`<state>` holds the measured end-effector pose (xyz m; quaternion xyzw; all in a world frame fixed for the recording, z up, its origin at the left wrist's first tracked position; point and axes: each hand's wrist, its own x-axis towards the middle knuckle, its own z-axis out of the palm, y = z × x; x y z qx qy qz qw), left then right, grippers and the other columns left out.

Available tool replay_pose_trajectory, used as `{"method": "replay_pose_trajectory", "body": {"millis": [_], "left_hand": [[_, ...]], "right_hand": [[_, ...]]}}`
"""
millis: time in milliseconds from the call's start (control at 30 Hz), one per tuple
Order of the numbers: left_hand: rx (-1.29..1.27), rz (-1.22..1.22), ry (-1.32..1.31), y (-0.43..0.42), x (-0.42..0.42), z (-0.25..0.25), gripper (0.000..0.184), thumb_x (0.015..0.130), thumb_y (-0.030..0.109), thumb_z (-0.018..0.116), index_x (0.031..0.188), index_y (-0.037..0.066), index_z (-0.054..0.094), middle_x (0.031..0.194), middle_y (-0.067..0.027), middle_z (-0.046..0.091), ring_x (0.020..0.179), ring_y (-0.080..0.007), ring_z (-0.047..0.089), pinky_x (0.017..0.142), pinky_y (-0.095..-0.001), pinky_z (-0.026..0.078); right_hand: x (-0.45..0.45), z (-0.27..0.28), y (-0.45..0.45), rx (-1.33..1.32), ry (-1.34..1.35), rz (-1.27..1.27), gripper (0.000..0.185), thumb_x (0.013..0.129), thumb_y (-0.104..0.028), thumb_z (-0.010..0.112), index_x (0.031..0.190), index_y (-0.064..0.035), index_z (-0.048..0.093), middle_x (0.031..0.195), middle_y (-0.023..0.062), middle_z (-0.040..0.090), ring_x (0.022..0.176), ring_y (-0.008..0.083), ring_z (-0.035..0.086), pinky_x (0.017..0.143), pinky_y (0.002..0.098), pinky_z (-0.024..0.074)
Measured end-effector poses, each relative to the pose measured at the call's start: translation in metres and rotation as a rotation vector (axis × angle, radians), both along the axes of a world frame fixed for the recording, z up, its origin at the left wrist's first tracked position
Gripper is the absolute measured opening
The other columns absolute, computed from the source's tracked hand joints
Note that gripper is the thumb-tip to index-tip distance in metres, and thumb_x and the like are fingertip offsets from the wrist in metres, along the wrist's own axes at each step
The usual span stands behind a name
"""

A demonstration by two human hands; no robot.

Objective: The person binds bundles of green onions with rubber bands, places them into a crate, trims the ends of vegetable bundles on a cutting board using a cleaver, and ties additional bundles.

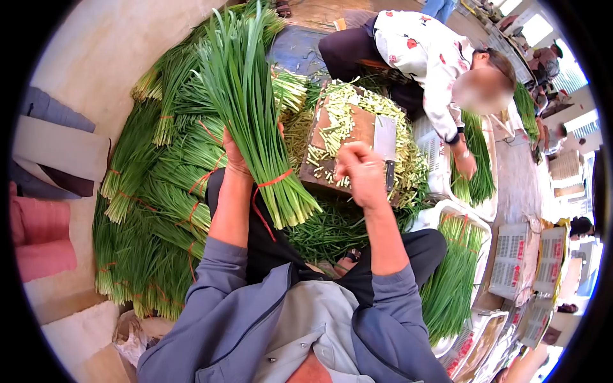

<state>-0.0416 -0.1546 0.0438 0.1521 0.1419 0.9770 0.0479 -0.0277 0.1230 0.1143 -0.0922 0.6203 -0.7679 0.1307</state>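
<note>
My left hand (237, 153) is closed round a bundle of garlic chives (246, 108), tied with a red band near its pale cut ends. The bundle slants, leaves up and stems toward the lower right. My right hand (363, 171) is curled closed over the near edge of a wooden chopping block (363, 124); whatever its fingers may hold is hidden. Just right of it, a cleaver (384, 139) lies on the block, its dark handle toward me. Short chopped stem ends (338, 115) cover much of the block and heap around it.
Many chive bundles (153, 223) are piled on my left. To my right stand white crates (488, 217) holding chives (450, 281). Across from me, a person in a patterned white top (424, 51) reaches into a crate. More crates (511, 262) stand farther right.
</note>
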Motion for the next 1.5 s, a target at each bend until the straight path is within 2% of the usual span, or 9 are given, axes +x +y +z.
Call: {"method": "replay_pose_trajectory", "body": {"millis": [233, 533, 767, 833, 900, 933, 1067, 1267, 1500], "left_hand": [[0.004, 0.018, -0.034, 0.001, -0.01, -0.004, 0.08, 0.086, 0.062, 0.067, 0.137, 0.001, 0.058, 0.124, -0.0213, 0.068, 0.11, -0.0412, 0.068, 0.09, -0.0545, 0.06], [-0.081, 0.375, -0.242, -0.028, -0.009, -0.01, 0.046, 0.095, 0.041, 0.06, 0.122, 0.004, 0.066, 0.118, -0.0126, 0.072, 0.103, -0.0301, 0.07, 0.096, -0.0475, 0.056], [0.124, 0.536, -0.269, -0.049, -0.01, 0.007, 0.046, 0.097, 0.04, 0.057, 0.125, 0.004, 0.064, 0.12, -0.0119, 0.07, 0.106, -0.0317, 0.068, 0.097, -0.0492, 0.055], [0.123, 0.552, -0.297, -0.041, -0.013, 0.014, 0.046, 0.097, 0.04, 0.057, 0.126, 0.004, 0.064, 0.12, -0.012, 0.07, 0.107, -0.0315, 0.068, 0.097, -0.0489, 0.055], [0.134, 0.529, -0.324, -0.041, -0.019, 0.008, 0.05, 0.097, 0.042, 0.058, 0.128, 0.003, 0.063, 0.123, -0.0149, 0.069, 0.112, -0.0325, 0.066, 0.099, -0.0498, 0.053], [0.14, 0.523, -0.321, -0.037, -0.017, 0.008, 0.05, 0.097, 0.042, 0.058, 0.128, 0.003, 0.063, 0.123, -0.0149, 0.069, 0.112, -0.0325, 0.066, 0.099, -0.0498, 0.053], [0.101, 0.542, -0.395, -0.016, -0.011, 0.013, 0.046, 0.097, 0.038, 0.067, 0.128, 0.004, 0.063, 0.122, -0.0136, 0.069, 0.109, -0.031, 0.067, 0.098, -0.0487, 0.055], [-0.016, 0.37, -0.415, 0.009, -0.022, 0.004, 0.055, 0.093, 0.048, 0.073, 0.128, 0.007, 0.063, 0.119, -0.0091, 0.07, 0.106, -0.0247, 0.068, 0.094, -0.045, 0.057], [0.023, 0.24, -0.346, 0.03, -0.02, 0.011, 0.053, 0.098, 0.049, 0.064, 0.129, 0.006, 0.062, 0.12, -0.0105, 0.07, 0.107, -0.0253, 0.069, 0.095, -0.0441, 0.056]], "right_hand": [[0.038, 0.01, -0.009, 0.469, 0.231, 0.268, 0.031, 0.091, -0.016, 0.075, 0.117, -0.0003, 0.067, 0.099, 0.0077, 0.071, 0.087, 0.015, 0.067, 0.082, 0.0296, 0.0538], [0.044, 0.065, 0.072, 0.491, -0.095, 0.415, 0.012, 0.094, -0.012, 0.063, 0.093, -0.0007, 0.065, 0.069, 0.0026, 0.06, 0.052, 0.0102, 0.057, 0.047, 0.0255, 0.0441], [0.082, 0.105, 0.2, -1.101, 0.077, 0.054, 0.012, 0.094, 0.002, 0.051, 0.084, -0.0055, 0.054, 0.06, 0.0023, 0.043, 0.047, 0.009, 0.042, 0.036, 0.0211, 0.0284], [0.083, 0.04, 0.173, -0.466, -0.107, -0.084, 0.003, 0.091, -0.002, 0.058, 0.091, -0.004, 0.06, 0.073, 0.007, 0.054, 0.058, 0.0128, 0.053, 0.048, 0.0261, 0.0395], [0.093, -0.04, 0.135, 0.65, -0.066, 0.383, 0.009, 0.089, -0.006, 0.065, 0.097, -0.0024, 0.067, 0.086, 0.0117, 0.066, 0.068, 0.0167, 0.063, 0.06, 0.0311, 0.0507], [0.101, -0.065, 0.122, 0.838, 0.015, 0.594, 0.015, 0.088, -0.008, 0.068, 0.101, -0.0016, 0.07, 0.092, 0.014, 0.072, 0.073, 0.0187, 0.069, 0.067, 0.0336, 0.0563], [0.071, -0.034, 0.054, 0.451, -0.232, 0.115, 0.015, 0.094, -0.01, 0.068, 0.098, 0.0036, 0.068, 0.085, 0.0101, 0.071, 0.075, 0.0145, 0.068, 0.07, 0.0261, 0.0547], [-0.007, 0.021, -0.05, 0.646, 0.779, 0.029, 0.014, 0.094, -0.005, 0.067, 0.107, 0.0009, 0.067, 0.092, 0.0094, 0.07, 0.075, 0.019, 0.068, 0.069, 0.0313, 0.0543], [-0.019, 0.02, -0.107, 0.863, 0.966, 0.144, 0.026, 0.086, -0.016, 0.076, 0.108, -0.005, 0.068, 0.094, 0.0153, 0.064, 0.083, 0.0339, 0.067, 0.073, 0.0413, 0.0551]]}}
